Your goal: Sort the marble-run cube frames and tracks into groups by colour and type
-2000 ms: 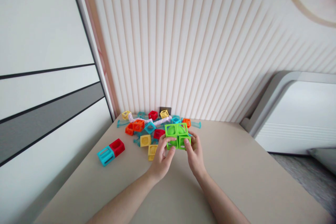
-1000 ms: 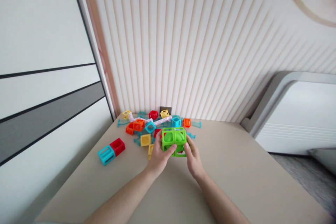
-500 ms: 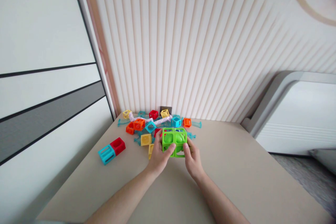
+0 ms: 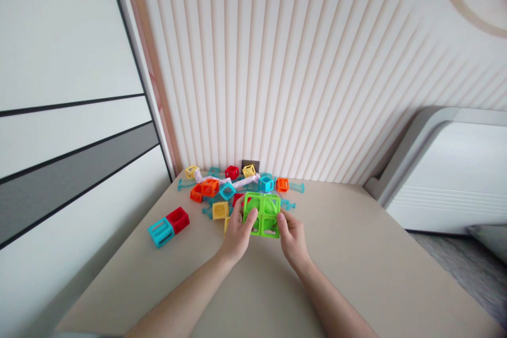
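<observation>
A green block assembly (image 4: 262, 215) of joined open-framed cubes is held up over the table between both hands. My left hand (image 4: 237, 233) grips its left side, thumb on the near face. On the right side my right hand (image 4: 292, 235) holds it, thumb on the edge. The other fingers are partly hidden behind the block. Just behind and left lie a yellow block (image 4: 220, 210) and a red block (image 4: 238, 199), partly covered by my left hand. Another yellow block (image 4: 226, 224) peeks out beside my left hand.
On the table (image 4: 352, 253), a joined blue block (image 4: 161, 232) and red block (image 4: 178, 219) lie left. Near the ribbed wall are orange blocks (image 4: 209, 187), blue blocks (image 4: 265, 183), translucent teal pieces (image 4: 297, 187) and a pale zigzag strip (image 4: 246, 181).
The green assembly has tilted so its near face turns more toward the camera. My left thumb has moved up and slightly left on it.
</observation>
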The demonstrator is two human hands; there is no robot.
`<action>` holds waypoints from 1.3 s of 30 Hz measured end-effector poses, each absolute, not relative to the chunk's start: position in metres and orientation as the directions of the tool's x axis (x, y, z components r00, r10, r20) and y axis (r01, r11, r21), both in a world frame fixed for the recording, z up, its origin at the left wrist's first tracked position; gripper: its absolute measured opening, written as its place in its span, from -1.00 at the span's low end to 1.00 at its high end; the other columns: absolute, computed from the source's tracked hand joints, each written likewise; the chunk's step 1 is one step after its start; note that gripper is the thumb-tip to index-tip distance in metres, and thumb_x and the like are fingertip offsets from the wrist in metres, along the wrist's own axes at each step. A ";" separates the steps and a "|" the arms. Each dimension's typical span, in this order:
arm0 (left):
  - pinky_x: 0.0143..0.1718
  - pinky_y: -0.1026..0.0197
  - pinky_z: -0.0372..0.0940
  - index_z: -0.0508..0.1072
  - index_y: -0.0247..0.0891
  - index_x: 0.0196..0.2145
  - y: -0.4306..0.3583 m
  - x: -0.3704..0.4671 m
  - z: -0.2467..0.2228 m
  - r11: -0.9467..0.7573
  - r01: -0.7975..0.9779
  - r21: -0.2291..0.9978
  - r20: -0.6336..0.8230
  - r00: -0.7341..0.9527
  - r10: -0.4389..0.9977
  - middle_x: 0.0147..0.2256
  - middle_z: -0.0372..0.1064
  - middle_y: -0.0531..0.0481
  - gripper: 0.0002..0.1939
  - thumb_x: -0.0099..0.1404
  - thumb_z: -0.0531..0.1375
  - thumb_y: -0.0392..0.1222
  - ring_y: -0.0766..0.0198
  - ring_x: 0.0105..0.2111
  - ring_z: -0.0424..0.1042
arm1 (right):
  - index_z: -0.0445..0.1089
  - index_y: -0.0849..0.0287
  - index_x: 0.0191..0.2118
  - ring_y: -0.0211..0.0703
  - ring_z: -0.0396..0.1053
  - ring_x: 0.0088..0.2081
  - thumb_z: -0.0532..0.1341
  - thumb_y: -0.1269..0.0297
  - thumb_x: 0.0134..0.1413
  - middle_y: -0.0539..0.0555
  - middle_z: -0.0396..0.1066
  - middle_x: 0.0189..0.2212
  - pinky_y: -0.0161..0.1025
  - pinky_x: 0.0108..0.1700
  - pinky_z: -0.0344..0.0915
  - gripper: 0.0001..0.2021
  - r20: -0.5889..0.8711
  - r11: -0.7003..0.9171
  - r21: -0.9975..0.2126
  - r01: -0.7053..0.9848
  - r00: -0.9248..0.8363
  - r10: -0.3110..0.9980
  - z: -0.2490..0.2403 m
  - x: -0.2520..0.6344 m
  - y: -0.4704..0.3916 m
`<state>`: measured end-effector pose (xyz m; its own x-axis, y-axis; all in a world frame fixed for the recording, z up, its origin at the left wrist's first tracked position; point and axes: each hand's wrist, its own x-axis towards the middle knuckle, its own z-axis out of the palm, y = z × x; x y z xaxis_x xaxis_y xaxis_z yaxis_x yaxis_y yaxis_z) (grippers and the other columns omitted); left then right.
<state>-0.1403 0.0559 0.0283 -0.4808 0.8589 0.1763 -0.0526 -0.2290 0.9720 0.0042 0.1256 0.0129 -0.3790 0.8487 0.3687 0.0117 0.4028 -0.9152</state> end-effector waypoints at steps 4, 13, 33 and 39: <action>-0.25 0.12 0.46 0.34 -0.12 0.13 0.055 -0.142 0.030 -0.199 -0.070 0.978 0.144 -0.466 0.873 0.02 0.47 -0.13 -0.45 0.31 0.22 0.21 0.03 -0.10 0.53 | 0.54 0.24 -0.13 -0.08 0.39 -0.33 0.06 -0.11 0.33 0.12 0.51 -0.34 -0.30 -0.37 0.32 -0.49 0.394 0.433 -0.901 0.009 -0.396 0.829 0.016 0.004 0.124; 0.06 -0.01 0.41 0.20 -0.14 0.17 0.056 -0.142 0.035 -0.254 -0.059 0.965 0.212 -0.391 0.896 0.01 0.49 -0.11 -0.28 0.14 0.39 -0.03 0.03 0.01 0.52 | 0.51 0.21 -0.26 -0.16 0.28 -0.47 0.05 -0.13 0.34 0.02 0.34 -0.53 -0.32 -0.47 0.21 -0.50 0.396 0.429 -0.903 0.013 -0.362 0.844 0.012 0.004 0.126; 0.21 -0.06 0.27 0.32 -0.14 0.17 0.053 -0.140 0.037 -0.261 -0.123 0.957 0.183 -0.444 0.877 0.11 0.45 -0.17 -0.41 0.36 0.13 0.27 -0.04 0.18 0.37 | 0.45 0.18 -0.40 -0.15 0.28 -0.46 0.05 -0.23 0.29 0.03 0.34 -0.53 -0.29 -0.44 0.26 -0.44 0.349 0.367 -0.930 -0.002 -0.306 0.886 0.013 0.000 0.125; 0.08 0.00 0.38 0.28 -0.13 0.21 0.058 -0.141 0.025 -0.285 -0.128 0.950 0.211 -0.409 0.888 0.10 0.45 -0.16 -0.42 0.38 0.14 0.22 -0.03 0.12 0.43 | 0.53 0.18 -0.28 -0.11 0.34 -0.42 0.04 -0.21 0.30 0.06 0.41 -0.48 -0.25 -0.35 0.33 -0.45 0.367 0.380 -0.925 -0.002 -0.263 0.892 0.014 0.001 0.124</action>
<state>-0.1407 0.0584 0.0246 -0.4087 0.8879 0.2110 -0.1280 -0.2847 0.9500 0.0008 0.1242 0.0142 -0.2630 0.8922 0.3671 -0.0016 0.3801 -0.9249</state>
